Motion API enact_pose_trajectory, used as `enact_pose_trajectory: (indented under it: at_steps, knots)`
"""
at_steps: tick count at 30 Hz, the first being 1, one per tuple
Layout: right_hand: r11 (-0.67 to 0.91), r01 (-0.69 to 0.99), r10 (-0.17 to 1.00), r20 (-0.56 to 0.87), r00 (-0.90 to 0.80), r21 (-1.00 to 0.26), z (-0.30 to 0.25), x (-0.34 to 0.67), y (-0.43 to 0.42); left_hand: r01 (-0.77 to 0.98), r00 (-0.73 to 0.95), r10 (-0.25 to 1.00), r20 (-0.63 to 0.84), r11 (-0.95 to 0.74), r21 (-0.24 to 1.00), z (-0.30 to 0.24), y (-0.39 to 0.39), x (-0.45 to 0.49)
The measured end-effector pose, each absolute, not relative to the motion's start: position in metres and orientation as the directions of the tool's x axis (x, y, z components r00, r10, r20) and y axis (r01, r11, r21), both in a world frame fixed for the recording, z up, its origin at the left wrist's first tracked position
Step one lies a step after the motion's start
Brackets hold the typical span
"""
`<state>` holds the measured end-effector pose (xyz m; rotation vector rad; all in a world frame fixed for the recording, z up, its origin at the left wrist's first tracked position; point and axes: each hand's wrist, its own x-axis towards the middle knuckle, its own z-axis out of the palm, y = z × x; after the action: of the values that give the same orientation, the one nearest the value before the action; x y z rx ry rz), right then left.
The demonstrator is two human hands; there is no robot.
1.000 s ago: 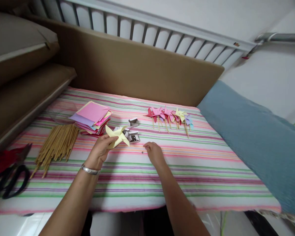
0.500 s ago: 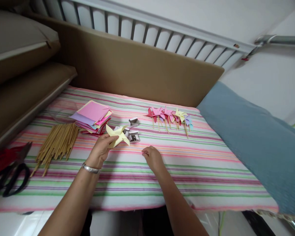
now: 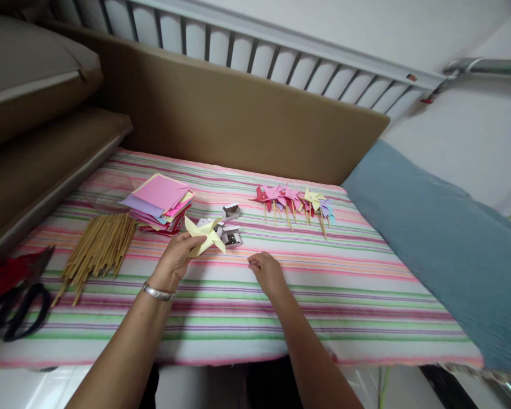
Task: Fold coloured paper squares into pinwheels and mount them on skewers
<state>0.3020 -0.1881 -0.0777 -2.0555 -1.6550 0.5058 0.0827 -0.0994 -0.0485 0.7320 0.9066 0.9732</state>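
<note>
Fingers of the left hand (image 3: 174, 258) are clamped on paper, thumb on top; those of the right hand (image 3: 268, 274) are together at the tips, pinching something tiny. Largest item: striped cloth (image 3: 366, 318), under everything listed below. On its left, a bundle of sticks (image 3: 97, 244), with a stack of coloured paper (image 3: 160, 193) just beyond; far and right of centre, a row of pinwheels on sticks (image 3: 289, 199). Pale yellow pinwheel (image 3: 209, 232), no stick visible, is in the left hand, left of centre, in front of small boxes (image 3: 234, 245) that it partly hides. Handling estimate: very light; blades springy, likely to crease or uncurl if squeezed. Best hold probably a flat pinch near the middle, over the folded layers, leaving the blade tips free. Smallest item: dark piece (image 3: 250, 262) at the right fingertips, right of the boxes and apart from the pinwheel; too small to identify. Judged hard, easily dropped, best taken between thumb and forefinger tips with light, steady pressure.
</note>
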Motion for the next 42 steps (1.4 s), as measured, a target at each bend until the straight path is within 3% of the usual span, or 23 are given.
enact_pose_trajectory:
  at_steps: [9,20,26,35,39,42]
  knots:
    - [-0.199,0.804,0.974,-0.025,0.224,-0.561,-0.075,0.305,-0.181,-0.385,0.300,0.898,-0.321,0.422,0.821,-0.051,-0.099,0.084]
    - [-0.262,0.642,0.959,-0.118,0.258,-0.721,-0.089,0.329,-0.162,-0.382,0.270,0.891,-0.364,0.447,0.809,-0.046,-0.103,0.088]
    - [-0.278,0.670,0.940,-0.052,0.336,-0.689,-0.081,0.326,-0.174,-0.397,0.271,0.885,-0.378,0.461,0.794,-0.041,-0.105,0.091]
    - [-0.253,0.746,0.947,0.000,0.322,-0.616,-0.077,0.307,-0.175,-0.371,0.286,0.896,-0.340,0.430,0.823,-0.049,-0.105,0.090]
    - [-0.209,0.724,0.954,0.027,0.299,-0.657,-0.071,0.304,-0.174,-0.378,0.244,0.903,-0.354,0.425,0.822,-0.044,-0.107,0.092]
    - [-0.148,0.636,0.959,0.048,0.280,-0.757,-0.055,0.293,-0.179,-0.377,0.217,0.910,-0.353,0.411,0.830,-0.042,-0.109,0.096]
